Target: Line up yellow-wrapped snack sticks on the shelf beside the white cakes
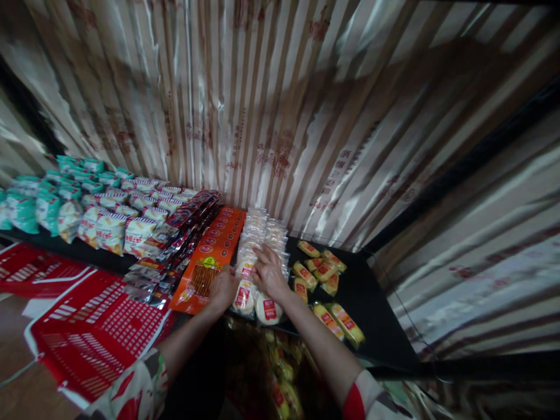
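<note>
My left hand (224, 287) rests on the near end of a row of round white snack packs (256, 233) with red labels, fingers curled round one pack at the shelf's front edge. My right hand (268, 271) lies on top of the same row, fingers spread flat over the packs. The packs run in two rows back toward the wall on a black shelf (371, 303).
Left of the white packs lie orange packets (210, 256), dark red packets (184, 233), white-and-red bags (109, 227) and teal bags (44, 198). Yellow wrapped bars (324, 274) sit to the right. Red plastic crates (96, 326) stand lower left. Striped foil sheeting (280, 105) covers the walls.
</note>
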Demonstrator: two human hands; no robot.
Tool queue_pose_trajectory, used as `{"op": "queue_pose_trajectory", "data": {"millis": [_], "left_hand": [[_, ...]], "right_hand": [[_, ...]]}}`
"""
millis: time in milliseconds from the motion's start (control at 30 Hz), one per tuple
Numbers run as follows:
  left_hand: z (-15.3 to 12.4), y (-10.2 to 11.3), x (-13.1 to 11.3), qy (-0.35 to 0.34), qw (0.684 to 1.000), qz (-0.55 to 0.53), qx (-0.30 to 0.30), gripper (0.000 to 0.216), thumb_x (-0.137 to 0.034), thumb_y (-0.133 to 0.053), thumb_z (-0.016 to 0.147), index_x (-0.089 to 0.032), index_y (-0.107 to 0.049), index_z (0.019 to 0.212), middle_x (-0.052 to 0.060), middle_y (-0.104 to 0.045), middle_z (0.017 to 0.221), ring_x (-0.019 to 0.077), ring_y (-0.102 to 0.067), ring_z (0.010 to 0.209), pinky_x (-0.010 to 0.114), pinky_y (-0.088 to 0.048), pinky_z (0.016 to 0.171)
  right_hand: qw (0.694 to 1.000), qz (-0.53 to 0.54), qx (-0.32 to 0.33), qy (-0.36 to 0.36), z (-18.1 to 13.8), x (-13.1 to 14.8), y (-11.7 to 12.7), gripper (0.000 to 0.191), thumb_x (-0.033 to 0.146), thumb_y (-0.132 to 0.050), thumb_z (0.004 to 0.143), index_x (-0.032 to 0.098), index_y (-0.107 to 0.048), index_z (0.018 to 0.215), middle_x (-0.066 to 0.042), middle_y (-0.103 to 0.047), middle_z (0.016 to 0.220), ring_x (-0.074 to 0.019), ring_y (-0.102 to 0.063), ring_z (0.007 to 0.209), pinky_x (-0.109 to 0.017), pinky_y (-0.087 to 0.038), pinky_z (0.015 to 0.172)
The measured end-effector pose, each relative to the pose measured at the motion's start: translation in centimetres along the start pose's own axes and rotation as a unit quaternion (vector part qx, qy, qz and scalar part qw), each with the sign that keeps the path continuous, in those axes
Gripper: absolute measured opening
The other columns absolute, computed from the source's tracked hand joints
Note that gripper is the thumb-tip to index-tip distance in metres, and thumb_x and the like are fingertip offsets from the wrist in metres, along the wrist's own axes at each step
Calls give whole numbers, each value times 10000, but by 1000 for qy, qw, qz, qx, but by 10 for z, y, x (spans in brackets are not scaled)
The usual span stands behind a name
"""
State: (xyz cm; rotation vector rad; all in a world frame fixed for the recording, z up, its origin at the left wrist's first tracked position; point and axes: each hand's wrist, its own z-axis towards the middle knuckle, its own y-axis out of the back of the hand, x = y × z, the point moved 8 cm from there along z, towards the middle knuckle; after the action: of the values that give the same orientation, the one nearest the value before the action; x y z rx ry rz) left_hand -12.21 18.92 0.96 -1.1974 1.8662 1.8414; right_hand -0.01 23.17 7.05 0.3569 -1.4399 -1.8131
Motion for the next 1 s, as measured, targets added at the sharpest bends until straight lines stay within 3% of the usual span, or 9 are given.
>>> {"op": "queue_pose_trajectory", "data": {"millis": [267, 400, 533, 800, 900, 1000], "left_hand": [[0, 5, 0, 6, 996, -37, -76, 112, -229, -493, 816, -186, -505, 919, 42, -650, 805, 163, -618, 769, 239, -365, 646], [-1, 8, -3, 19, 995, -41, -90, 106, -245, -505, 810, -188, -510, 898, 42, -655, 810, 170, -627, 762, 246, -384, 649], [-1, 10, -4, 24, 994, -45, -96, 104, -251, -502, 805, -175, -514, 875, 49, -651, 795, 179, -633, 775, 256, -421, 673], [-5, 21, -4, -55, 989, -37, -135, 159, -252, -504, 740, -153, -547, 858, 71, -628, 849, 172, -602, 702, 313, -477, 722], [-3, 33, -19, -105, 982, -26, -157, 167, -270, -477, 748, -166, -561, 849, 61, -614, 830, 185, -597, 736, 330, -484, 720], [14, 36, -50, -171, 974, -29, -147, 167, -248, -439, 777, -170, -565, 855, 56, -608, 834, 180, -593, 768, 316, -486, 716]], "right_hand": [[991, 74, -113, -23, -9, -12, 23, 150, 263, -529, 831, 167, -644, 820, -131, -537, 1235, -270, -334, 1262, -478, -346, 1000], [978, 98, -178, -44, -31, -20, 32, 179, 264, -482, 859, 178, -638, 844, -120, -569, 1176, -243, -401, 1213, -461, -356, 1003], [970, 119, -204, -65, -57, -33, 37, 188, 273, -473, 861, 196, -640, 817, -104, -588, 1149, -238, -447, 1177, -458, -385, 977], [954, 153, -219, -134, -71, -87, 62, 203, 320, -494, 842, 200, -652, 797, -113, -621, 1088, -260, -497, 1135, -466, -406, 953], [951, 171, -207, -155, -62, -111, 67, 202, 310, -479, 838, 193, -644, 846, -108, -620, 1093, -235, -557, 1051, -424, -437, 920], [950, 181, -185, -175, -43, -137, 65, 230, 292, -455, 835, 192, -627, 950, -88, -647, 1010, -202, -611, 918, -365, -483, 834]]}}
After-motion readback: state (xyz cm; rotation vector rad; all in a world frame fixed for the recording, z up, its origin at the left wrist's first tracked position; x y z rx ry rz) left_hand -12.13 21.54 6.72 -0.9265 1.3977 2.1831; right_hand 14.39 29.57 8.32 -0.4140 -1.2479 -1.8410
